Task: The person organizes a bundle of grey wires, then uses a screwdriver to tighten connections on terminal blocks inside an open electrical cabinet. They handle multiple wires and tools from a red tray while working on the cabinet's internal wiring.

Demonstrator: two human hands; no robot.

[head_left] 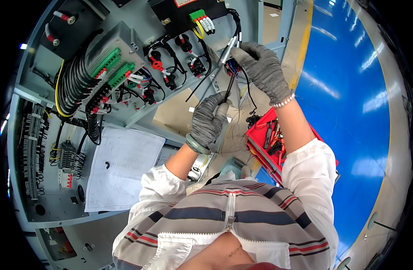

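Reaching up into the open grey metal electrical cabinet (139, 114), the person works with both hands in grey knitted gloves. The right hand (260, 67) is far and high, its fingers curled shut around a slim silver-shafted tool (227, 49) whose tip points up toward the thick black cable bundle (235, 22) coming off the black box with the green terminal block (198, 15). The left hand (208, 119) sits nearer and lower, closed on thin black wires (228, 90) that run up to a small black part with red and blue ends (232, 67), just beside the right hand's fingers. How firmly the left pinches them I cannot tell, since the glove hides the fingertips.

Those wires look light and limp; they would bend and slip easily, so they are best held close to the part's end, where they stay steady, rather than far down their length. The small connectors look delicate and would not take a hard pull. The tool seems stiff and light, gripped at its handle.

To the left in the cabinet sit rows of green connector strips (112, 67) with bundled black wiring (76, 85), and a white printed paper sheet (121, 168) lies on the lower panel. To the right, on the blue floor (350, 112), stands a red plastic tool tray (260, 150) holding hand tools.
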